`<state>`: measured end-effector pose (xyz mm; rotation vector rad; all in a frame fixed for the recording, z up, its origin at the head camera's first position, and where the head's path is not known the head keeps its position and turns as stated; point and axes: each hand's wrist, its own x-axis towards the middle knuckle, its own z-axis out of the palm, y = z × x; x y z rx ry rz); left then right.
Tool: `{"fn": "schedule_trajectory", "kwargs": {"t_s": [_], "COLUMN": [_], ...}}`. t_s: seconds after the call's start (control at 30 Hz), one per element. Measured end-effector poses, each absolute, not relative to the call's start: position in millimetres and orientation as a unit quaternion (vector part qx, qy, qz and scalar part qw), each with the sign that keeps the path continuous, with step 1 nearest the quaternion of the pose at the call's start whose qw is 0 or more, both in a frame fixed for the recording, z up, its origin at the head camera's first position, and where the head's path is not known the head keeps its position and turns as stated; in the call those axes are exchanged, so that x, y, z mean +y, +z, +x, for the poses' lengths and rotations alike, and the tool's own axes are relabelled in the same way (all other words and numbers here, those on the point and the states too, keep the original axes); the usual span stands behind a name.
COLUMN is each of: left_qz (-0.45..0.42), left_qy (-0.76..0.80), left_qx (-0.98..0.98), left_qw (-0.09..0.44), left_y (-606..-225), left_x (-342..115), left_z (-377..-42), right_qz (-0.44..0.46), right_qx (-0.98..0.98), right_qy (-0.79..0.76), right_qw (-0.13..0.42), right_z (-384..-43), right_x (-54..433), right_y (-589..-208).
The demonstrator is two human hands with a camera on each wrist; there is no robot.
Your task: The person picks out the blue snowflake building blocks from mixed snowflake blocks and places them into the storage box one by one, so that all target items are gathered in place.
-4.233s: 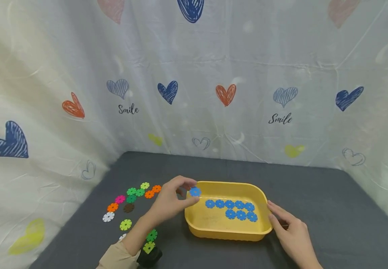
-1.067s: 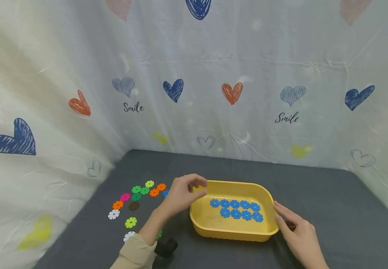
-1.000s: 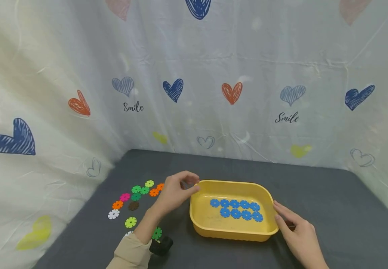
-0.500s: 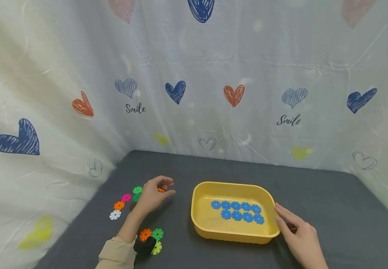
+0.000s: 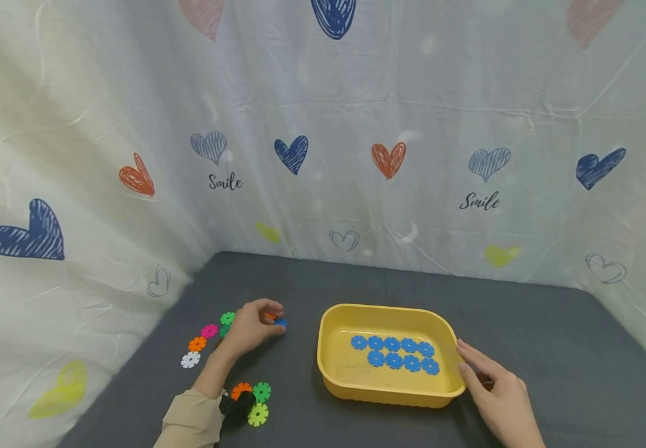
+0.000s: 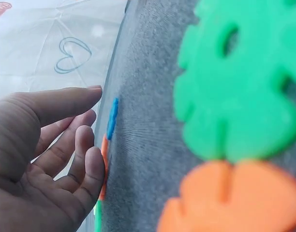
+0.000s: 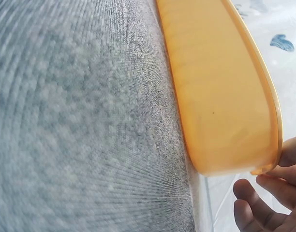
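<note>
My left hand [image 5: 251,326] hovers low over the table at the left, thumb and fingers parted around a blue notched disc [image 5: 281,323]. In the left wrist view a gap shows between the fingertips and that blue disc [image 6: 112,118], which lies flat beside an orange disc [image 6: 104,164]. At the right end of a yellow plastic basin [image 5: 390,398], my right hand [image 5: 496,386] pinches the rim between thumb and fingers. Inside the basin, blue notched discs [image 5: 393,360] lie in two rows, the back row longer.
Left of the basin lie more notched discs: pink [image 5: 209,331], white [image 5: 190,359], orange [image 5: 196,344] and green [image 5: 228,318]. Under the left wrist are a green disc [image 5: 262,391] and a yellow-green disc [image 5: 258,414]. A patterned curtain [image 5: 323,205] hangs behind the dark table.
My left hand brought a blue disc to the basin and let it go in the front row, then moved left and down to another blue disc. The right hand stayed on the rim.
</note>
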<state>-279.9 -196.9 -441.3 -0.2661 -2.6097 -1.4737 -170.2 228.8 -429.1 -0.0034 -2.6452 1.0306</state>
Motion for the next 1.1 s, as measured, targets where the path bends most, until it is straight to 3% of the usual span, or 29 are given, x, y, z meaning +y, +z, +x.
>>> {"fn": "schedule_trajectory", "kwargs": {"t_s": [0.5, 1.1], "left_qz": [-0.067, -0.051], "left_qy": [-0.481, -0.453], "left_qx": [-0.873, -0.889], "left_qw": [0.049, 0.041], "left_y": [-445.7, -447.3], "left_x": [-198.5, -201.6], "left_z": [-280.6, -284.4], "right_qz": [-0.008, 0.015], "right_qx": [-0.924, -0.918], "right_qy": [0.356, 0.360], "right_qw": [0.136, 0.169], "right_z": [-171.4, -170.7], "right_x": [230.8, 229.4], "right_y": [-430.0, -432.4]}}
